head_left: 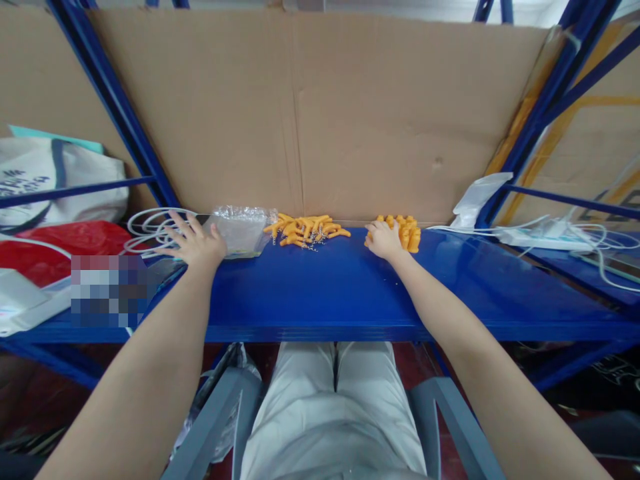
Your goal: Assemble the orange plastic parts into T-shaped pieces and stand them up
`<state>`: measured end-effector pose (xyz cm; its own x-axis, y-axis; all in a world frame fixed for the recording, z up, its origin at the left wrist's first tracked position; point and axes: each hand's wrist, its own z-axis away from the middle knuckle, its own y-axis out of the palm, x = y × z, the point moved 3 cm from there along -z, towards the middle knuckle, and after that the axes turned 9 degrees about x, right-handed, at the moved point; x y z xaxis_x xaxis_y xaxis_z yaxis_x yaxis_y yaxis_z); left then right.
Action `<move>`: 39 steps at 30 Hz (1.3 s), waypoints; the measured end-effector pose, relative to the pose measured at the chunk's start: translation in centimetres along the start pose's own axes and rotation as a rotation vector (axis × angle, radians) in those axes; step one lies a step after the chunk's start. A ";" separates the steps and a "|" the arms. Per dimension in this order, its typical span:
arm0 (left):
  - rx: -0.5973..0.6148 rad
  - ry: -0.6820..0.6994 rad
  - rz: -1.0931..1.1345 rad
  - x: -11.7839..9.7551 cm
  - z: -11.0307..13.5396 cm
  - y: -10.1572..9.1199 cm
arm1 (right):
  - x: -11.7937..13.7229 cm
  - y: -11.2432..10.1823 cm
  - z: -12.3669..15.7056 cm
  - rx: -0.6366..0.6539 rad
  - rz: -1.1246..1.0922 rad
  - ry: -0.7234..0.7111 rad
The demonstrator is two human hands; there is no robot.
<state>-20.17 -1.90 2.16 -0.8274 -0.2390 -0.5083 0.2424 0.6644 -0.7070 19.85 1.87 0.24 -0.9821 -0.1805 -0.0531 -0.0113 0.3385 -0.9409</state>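
My left hand (197,243) is open, its fingers spread over coiled white cable (145,227) and beside a clear plastic bag (239,230). On the blue shelf's right half, my right hand (384,241) has its fingers curled against the left side of a tight cluster of small orange pieces (411,235). The fingertips are partly hidden, so the exact piece they grip does not show. Between the hands lies a loose heap of orange keychains (305,230), elongated and curved, with small metal chains attached.
A blue shelf top (310,293) spans the front, with a cardboard panel (350,120) behind it. Blue metal posts (110,93) frame both sides. A red bag (75,240) and white cloth bag (90,180) sit left. White cables and a power strip (545,237) lie right.
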 end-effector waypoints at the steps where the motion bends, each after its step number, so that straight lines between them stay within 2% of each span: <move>1: -0.012 0.054 0.028 -1.1 -0.1 0.1 | 0.0 0.0 0.0 -0.003 0.003 0.008; 2: -0.025 0.079 0.043 -2.3 -0.1 0.1 | -0.1 0.0 0.0 -0.003 0.005 0.018; 5: 0.069 0.205 0.044 -6.9 0.2 1.1 | -0.2 -0.2 0.1 0.021 0.006 0.049; 9: 0.244 0.358 -0.008 -12.9 1.5 3.9 | -0.1 -0.4 0.2 0.067 0.007 0.057; 11: 0.349 0.428 -0.059 -14.9 2.6 5.7 | 0.0 -0.6 0.3 0.078 0.009 0.055; 13: 0.496 0.473 -0.115 -16.1 4.0 7.7 | 0.1 -0.8 0.4 0.091 0.009 0.056; 15: 0.655 0.472 -0.168 -16.4 5.3 9.4 | 0.2 -0.9 0.4 0.102 0.009 0.069; 17: 0.695 0.474 -0.187 -16.1 6.1 10.5 | 0.3 -1.0 0.3 0.112 0.008 0.085; 21: 0.567 0.560 -0.129 -15.4 6.4 11.0 | 0.4 -1.1 0.3 0.124 0.011 0.086; 24: 0.546 0.592 -0.152 -15.1 6.1 10.6 | 0.4 -1.2 0.4 0.135 0.015 0.086; 29: 0.494 0.566 -0.179 -15.4 5.9 9.9 | 0.5 -1.2 0.5 0.136 0.001 0.079; 39: 0.399 0.475 -0.070 -15.4 5.5 9.2 | 0.2 -0.8 0.1 0.112 0.000 0.075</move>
<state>-2.41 4.01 0.78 -0.9608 0.1299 -0.2450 0.2746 0.3206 -0.9065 19.72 1.48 0.90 -0.9935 -0.1096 -0.0324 0.0061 0.2323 -0.9726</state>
